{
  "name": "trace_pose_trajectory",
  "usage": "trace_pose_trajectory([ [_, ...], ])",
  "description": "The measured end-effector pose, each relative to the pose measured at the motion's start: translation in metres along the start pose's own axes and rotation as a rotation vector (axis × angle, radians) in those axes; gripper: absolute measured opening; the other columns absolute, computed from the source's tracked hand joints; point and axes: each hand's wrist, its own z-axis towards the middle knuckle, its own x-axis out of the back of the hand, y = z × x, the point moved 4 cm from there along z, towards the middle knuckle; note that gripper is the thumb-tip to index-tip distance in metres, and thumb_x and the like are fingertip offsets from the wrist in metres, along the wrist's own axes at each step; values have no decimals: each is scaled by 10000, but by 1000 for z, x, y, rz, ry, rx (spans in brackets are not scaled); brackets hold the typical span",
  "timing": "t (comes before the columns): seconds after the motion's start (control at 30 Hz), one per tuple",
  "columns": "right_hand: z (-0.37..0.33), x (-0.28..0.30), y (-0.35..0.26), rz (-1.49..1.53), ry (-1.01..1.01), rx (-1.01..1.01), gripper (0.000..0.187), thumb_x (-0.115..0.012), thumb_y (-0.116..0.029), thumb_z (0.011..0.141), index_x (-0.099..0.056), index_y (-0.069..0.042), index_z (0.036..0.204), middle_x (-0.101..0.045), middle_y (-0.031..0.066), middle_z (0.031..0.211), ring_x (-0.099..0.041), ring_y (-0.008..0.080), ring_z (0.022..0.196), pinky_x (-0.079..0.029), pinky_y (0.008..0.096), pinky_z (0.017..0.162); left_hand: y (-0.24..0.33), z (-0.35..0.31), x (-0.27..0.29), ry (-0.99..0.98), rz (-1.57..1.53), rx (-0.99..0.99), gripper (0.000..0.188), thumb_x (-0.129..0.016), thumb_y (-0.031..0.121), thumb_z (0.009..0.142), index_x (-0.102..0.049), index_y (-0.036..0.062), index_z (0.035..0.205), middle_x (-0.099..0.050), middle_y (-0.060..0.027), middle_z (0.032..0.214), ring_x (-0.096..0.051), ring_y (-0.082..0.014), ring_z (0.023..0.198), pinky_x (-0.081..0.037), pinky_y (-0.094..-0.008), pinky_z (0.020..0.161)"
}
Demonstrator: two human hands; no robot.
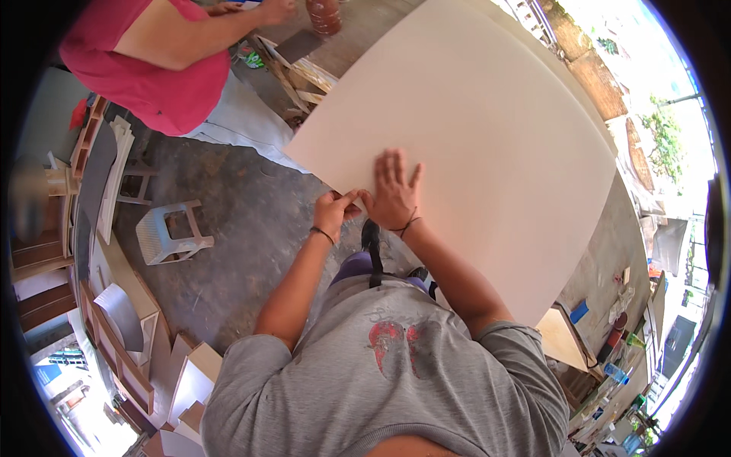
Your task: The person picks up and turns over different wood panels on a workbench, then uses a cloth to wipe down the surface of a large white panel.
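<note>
A large, pale beige sheet (pixel 487 129) lies in front of me, its near edge running slantwise past my hands. My right hand (pixel 394 194) rests flat on it, palm down and fingers spread, close to that edge. Just to the left, my left hand (pixel 332 215) is closed at the sheet's edge, thumb on the upper side and fingers curled below. The two thumbs almost meet there. What the left fingers touch under the sheet is hidden.
A person in a red shirt (pixel 164 68) stands at the far left, beside the sheet's corner. A reddish-brown jar (pixel 324 17) stands beyond. On the floor at left is a plastic stool (pixel 173 232). Wooden panels (pixel 126 286) lean along the left side; a blue-capped bottle (pixel 615 373) lies at right.
</note>
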Motion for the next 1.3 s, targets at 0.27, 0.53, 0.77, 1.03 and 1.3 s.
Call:
trace_pose_trajectory([
  [0.27,-67,12,60,-7,-147,-31,638,-464,-468,855,-340,-128,1380,-195,139,1480,-89,338,1382,-26,671,1013,-5,6,8,-65,-103,-35,253,-548,262,907,-588,13,913,-638,-70,798,-636,-144,707,-546,-276,672],
  [0.53,16,0,-5,38,-92,23,591,-473,-455,865,-350,-189,1378,-218,103,1477,-112,297,1383,-31,688,1005,5,9,18,-149,-89,36,299,-538,282,909,-566,-8,976,-623,-87,850,-627,-161,735,-542,-298,697],
  [0.77,-31,26,153,-98,-111,-527,716,-429,-522,873,-197,-147,1438,-94,139,1506,-37,300,1395,-24,638,1029,67,64,85,350,329,-511,412,-687,134,765,-462,-6,1081,-602,-95,978,-599,-156,872,-493,-276,765],
  [1.03,137,0,11,-38,-145,-249,806,-408,-489,878,-121,48,1407,-85,166,1499,9,317,1392,8,565,1072,80,56,82,181,-21,-284,411,-679,27,741,-468,32,1094,-595,-56,983,-593,-130,854,-504,-273,688],
  [1.3,162,-39,-102,77,-120,299,642,-450,-404,864,-289,-83,1396,-243,111,1466,-109,292,1382,-89,568,1077,68,73,87,122,-38,-259,295,-584,181,872,-465,54,1110,-557,-42,963,-602,-153,806,-514,-306,694],
])
